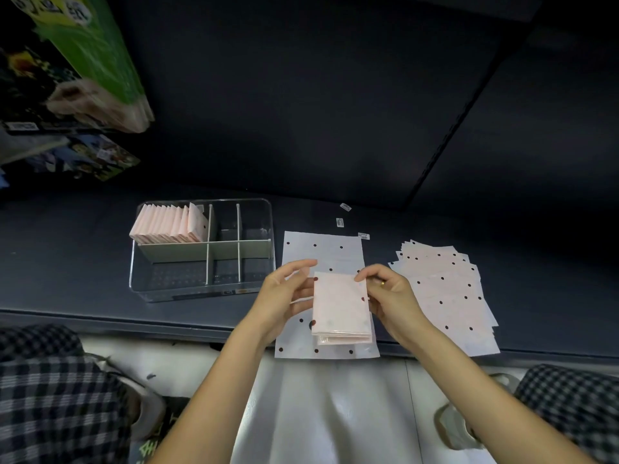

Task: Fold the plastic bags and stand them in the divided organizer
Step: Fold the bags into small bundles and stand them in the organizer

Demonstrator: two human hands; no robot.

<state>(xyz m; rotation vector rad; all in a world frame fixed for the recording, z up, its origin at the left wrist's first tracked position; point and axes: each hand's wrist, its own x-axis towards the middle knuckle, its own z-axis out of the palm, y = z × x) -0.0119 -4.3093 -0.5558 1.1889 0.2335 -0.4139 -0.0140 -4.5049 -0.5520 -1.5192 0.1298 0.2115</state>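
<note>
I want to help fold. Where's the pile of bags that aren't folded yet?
In the head view, the unfolded pile lies on the dark shelf at the far right, just right of the right hand and the flat bag.

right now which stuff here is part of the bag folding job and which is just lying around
Part of the job:
- folded bag, held by left hand and right hand
- flat bag under it
- pile of unfolded bags
- organizer
- row of folded bags standing in its back left compartment

Just lying about:
- small labels on the shelf
- green package
- printed packs
</note>
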